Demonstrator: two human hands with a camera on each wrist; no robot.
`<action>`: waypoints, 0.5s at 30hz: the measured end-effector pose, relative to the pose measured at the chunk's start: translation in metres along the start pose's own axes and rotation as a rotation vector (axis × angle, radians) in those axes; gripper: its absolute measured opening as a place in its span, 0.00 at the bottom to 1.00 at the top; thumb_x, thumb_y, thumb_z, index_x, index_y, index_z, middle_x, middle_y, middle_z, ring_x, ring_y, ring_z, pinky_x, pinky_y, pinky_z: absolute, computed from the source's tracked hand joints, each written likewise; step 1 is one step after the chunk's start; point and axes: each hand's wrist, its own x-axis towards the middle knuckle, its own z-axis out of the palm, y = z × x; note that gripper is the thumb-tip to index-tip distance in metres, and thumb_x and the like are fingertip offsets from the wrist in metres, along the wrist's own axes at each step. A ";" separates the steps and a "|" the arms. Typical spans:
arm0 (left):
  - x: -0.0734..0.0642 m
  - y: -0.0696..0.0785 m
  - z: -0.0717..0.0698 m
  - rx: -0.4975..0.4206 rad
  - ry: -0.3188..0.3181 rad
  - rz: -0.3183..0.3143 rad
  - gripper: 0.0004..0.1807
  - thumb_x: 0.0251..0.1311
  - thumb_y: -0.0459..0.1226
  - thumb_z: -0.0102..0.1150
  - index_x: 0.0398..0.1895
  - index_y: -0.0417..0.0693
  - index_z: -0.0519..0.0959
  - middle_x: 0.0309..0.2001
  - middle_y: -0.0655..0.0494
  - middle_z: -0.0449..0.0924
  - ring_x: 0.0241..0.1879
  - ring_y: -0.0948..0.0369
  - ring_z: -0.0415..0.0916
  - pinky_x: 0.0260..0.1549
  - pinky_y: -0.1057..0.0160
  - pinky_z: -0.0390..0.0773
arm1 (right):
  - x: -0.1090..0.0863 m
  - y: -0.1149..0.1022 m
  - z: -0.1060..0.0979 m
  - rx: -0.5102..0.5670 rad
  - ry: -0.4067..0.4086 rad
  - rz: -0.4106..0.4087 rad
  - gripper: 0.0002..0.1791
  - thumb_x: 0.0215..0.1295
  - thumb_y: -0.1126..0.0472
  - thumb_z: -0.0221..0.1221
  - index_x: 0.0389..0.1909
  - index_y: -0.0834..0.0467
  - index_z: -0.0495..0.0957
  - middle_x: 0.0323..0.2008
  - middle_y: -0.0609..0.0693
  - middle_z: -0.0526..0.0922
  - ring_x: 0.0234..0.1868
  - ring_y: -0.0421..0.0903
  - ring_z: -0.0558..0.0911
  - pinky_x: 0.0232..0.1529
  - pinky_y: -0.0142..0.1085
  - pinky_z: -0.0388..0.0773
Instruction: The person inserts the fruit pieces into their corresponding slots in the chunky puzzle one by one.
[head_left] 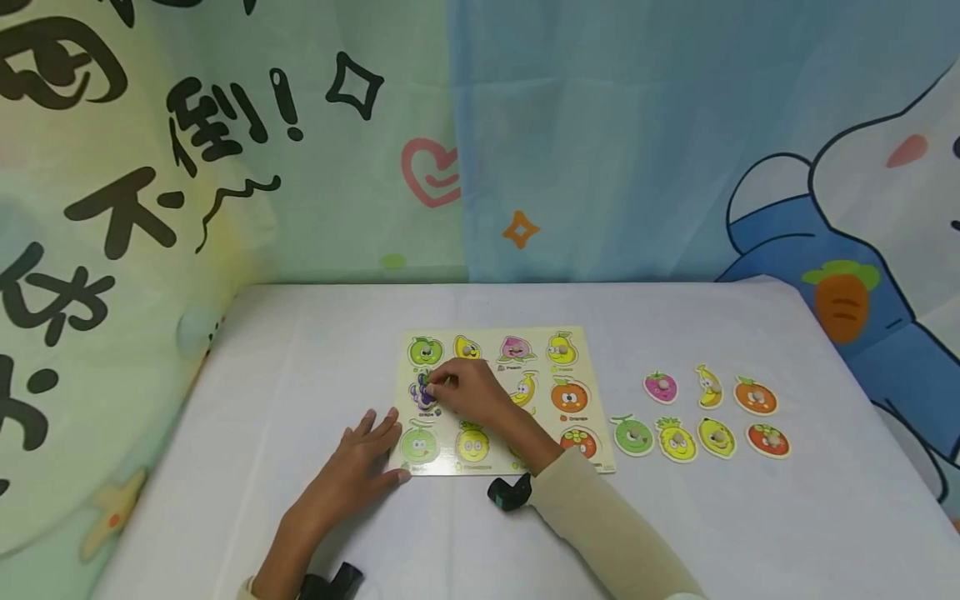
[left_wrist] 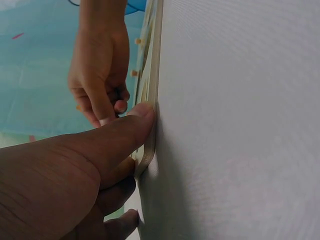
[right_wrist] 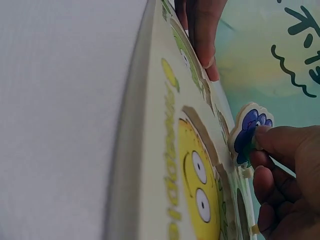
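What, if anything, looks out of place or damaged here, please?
Nothing looks damaged or spilled. Only the grape piece sits tilted, simply because the right hand pinches it at the puzzle board; seven loose fruit pieces lie face-up beside the board.

Hung across the far side with a printed fabric backdrop [head_left: 600, 83], divided near the middle by a vertical seam [head_left: 461, 242] into a pale green panel [head_left: 337, 225], warming to yellow at left, and a lightly creased blue panel [head_left: 637, 192] at right. Lettered down the left with bold black characters [head_left: 123, 212], and with a black four-pointed star outline [head_left: 356, 86] farther right. Decorated beside the seam with a pinkish-red heart [head_left: 435, 175] and, to its right, a small orange star [head_left: 513, 229]. Filled at far right by a white cartoon animal [head_left: 862, 183] in blue, with a green-topped carrot [head_left: 842, 307]. Marked at near left with a yellow starfish shape [head_left: 112, 515]. Furnished with a tabletop [head_left: 315, 350] under smooth white cloth [head_left: 750, 542]. Lit softly, with faint shadows.
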 end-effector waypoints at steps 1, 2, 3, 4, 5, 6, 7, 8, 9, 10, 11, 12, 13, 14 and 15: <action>0.000 0.000 0.000 -0.002 0.004 0.005 0.38 0.53 0.42 0.71 0.66 0.36 0.70 0.72 0.49 0.58 0.73 0.43 0.45 0.66 0.34 0.47 | 0.000 0.000 0.001 -0.011 0.000 -0.002 0.06 0.64 0.59 0.64 0.39 0.54 0.86 0.35 0.42 0.83 0.29 0.38 0.75 0.29 0.31 0.74; 0.000 0.000 0.000 -0.002 0.007 0.007 0.38 0.53 0.42 0.71 0.66 0.36 0.70 0.72 0.48 0.59 0.73 0.42 0.45 0.65 0.34 0.47 | 0.001 -0.001 0.002 -0.023 0.001 -0.004 0.05 0.64 0.59 0.64 0.38 0.53 0.87 0.36 0.42 0.83 0.30 0.38 0.75 0.30 0.31 0.74; 0.000 0.000 0.000 -0.001 0.007 0.008 0.38 0.53 0.42 0.71 0.66 0.36 0.70 0.72 0.48 0.59 0.73 0.42 0.45 0.65 0.34 0.48 | 0.001 -0.001 0.002 -0.040 0.003 -0.005 0.05 0.63 0.58 0.64 0.37 0.53 0.87 0.36 0.42 0.83 0.30 0.38 0.75 0.31 0.31 0.74; 0.000 0.000 0.000 0.000 0.007 0.008 0.38 0.53 0.42 0.71 0.66 0.36 0.70 0.72 0.48 0.59 0.73 0.42 0.45 0.65 0.34 0.48 | 0.002 -0.001 0.003 -0.058 0.004 -0.006 0.05 0.63 0.58 0.65 0.37 0.53 0.87 0.36 0.42 0.83 0.31 0.38 0.76 0.32 0.31 0.75; 0.001 0.000 0.001 -0.001 0.004 0.007 0.38 0.53 0.42 0.71 0.66 0.36 0.70 0.72 0.48 0.59 0.73 0.42 0.45 0.66 0.34 0.48 | 0.002 -0.002 0.003 -0.074 0.006 -0.005 0.05 0.63 0.58 0.65 0.36 0.53 0.87 0.35 0.42 0.83 0.31 0.38 0.76 0.32 0.31 0.75; 0.001 0.000 0.001 -0.003 0.002 0.004 0.38 0.53 0.42 0.71 0.66 0.37 0.70 0.72 0.48 0.59 0.73 0.42 0.45 0.66 0.34 0.47 | 0.002 -0.003 0.003 -0.092 0.004 -0.002 0.05 0.63 0.58 0.64 0.36 0.53 0.87 0.35 0.42 0.82 0.32 0.38 0.76 0.33 0.31 0.75; 0.001 0.000 0.001 -0.004 -0.001 0.001 0.38 0.53 0.42 0.71 0.66 0.37 0.70 0.72 0.49 0.59 0.73 0.43 0.45 0.66 0.34 0.47 | 0.003 -0.004 0.003 -0.109 0.002 0.002 0.05 0.63 0.58 0.64 0.36 0.53 0.87 0.35 0.42 0.82 0.32 0.38 0.76 0.33 0.31 0.75; 0.001 0.000 0.001 -0.002 -0.005 -0.007 0.38 0.53 0.42 0.71 0.66 0.37 0.70 0.72 0.49 0.58 0.73 0.43 0.44 0.66 0.35 0.47 | 0.003 -0.004 0.004 -0.121 -0.004 0.006 0.05 0.63 0.58 0.65 0.36 0.53 0.87 0.34 0.42 0.81 0.32 0.38 0.75 0.33 0.32 0.75; 0.002 0.001 0.001 -0.001 -0.010 -0.016 0.38 0.53 0.42 0.71 0.66 0.38 0.70 0.72 0.50 0.58 0.73 0.44 0.44 0.67 0.36 0.46 | 0.004 -0.005 0.004 -0.132 -0.013 0.010 0.05 0.63 0.58 0.65 0.37 0.53 0.87 0.33 0.42 0.80 0.32 0.38 0.75 0.33 0.32 0.74; 0.002 0.000 0.001 -0.002 -0.011 -0.021 0.38 0.53 0.42 0.71 0.66 0.38 0.70 0.72 0.51 0.58 0.73 0.44 0.44 0.67 0.36 0.46 | 0.004 -0.005 0.005 -0.144 -0.024 0.013 0.05 0.63 0.58 0.64 0.37 0.53 0.87 0.33 0.41 0.80 0.32 0.38 0.75 0.33 0.31 0.74; 0.002 0.001 0.001 -0.001 -0.011 -0.024 0.38 0.53 0.42 0.72 0.66 0.38 0.70 0.72 0.51 0.58 0.73 0.44 0.44 0.67 0.36 0.46 | 0.005 -0.006 0.006 -0.154 -0.034 0.012 0.06 0.64 0.58 0.64 0.38 0.54 0.87 0.33 0.41 0.79 0.32 0.38 0.75 0.34 0.31 0.74; 0.002 0.000 0.001 0.000 -0.010 -0.025 0.38 0.53 0.42 0.72 0.66 0.38 0.70 0.72 0.51 0.58 0.73 0.44 0.44 0.67 0.36 0.46 | 0.005 -0.006 0.007 -0.163 -0.042 0.011 0.06 0.64 0.58 0.64 0.38 0.54 0.87 0.33 0.41 0.79 0.32 0.38 0.74 0.34 0.31 0.74; 0.001 0.000 0.001 0.002 -0.010 -0.024 0.38 0.53 0.42 0.72 0.66 0.38 0.70 0.72 0.51 0.58 0.73 0.44 0.44 0.67 0.36 0.46 | 0.006 -0.007 0.008 -0.170 -0.048 0.009 0.07 0.64 0.59 0.64 0.39 0.55 0.87 0.32 0.42 0.79 0.32 0.39 0.74 0.34 0.31 0.74; 0.001 0.000 0.001 0.003 -0.010 -0.023 0.38 0.53 0.43 0.72 0.66 0.38 0.70 0.72 0.51 0.58 0.73 0.44 0.44 0.67 0.36 0.47 | 0.006 -0.007 0.010 -0.176 -0.051 0.007 0.07 0.64 0.59 0.64 0.39 0.55 0.87 0.32 0.42 0.78 0.32 0.39 0.74 0.35 0.31 0.74; 0.001 -0.001 0.001 0.004 -0.010 -0.022 0.38 0.53 0.42 0.72 0.66 0.38 0.70 0.72 0.51 0.58 0.73 0.44 0.44 0.67 0.36 0.47 | 0.007 -0.008 0.011 -0.185 -0.050 0.006 0.07 0.65 0.59 0.64 0.39 0.55 0.87 0.32 0.42 0.78 0.33 0.39 0.74 0.35 0.30 0.73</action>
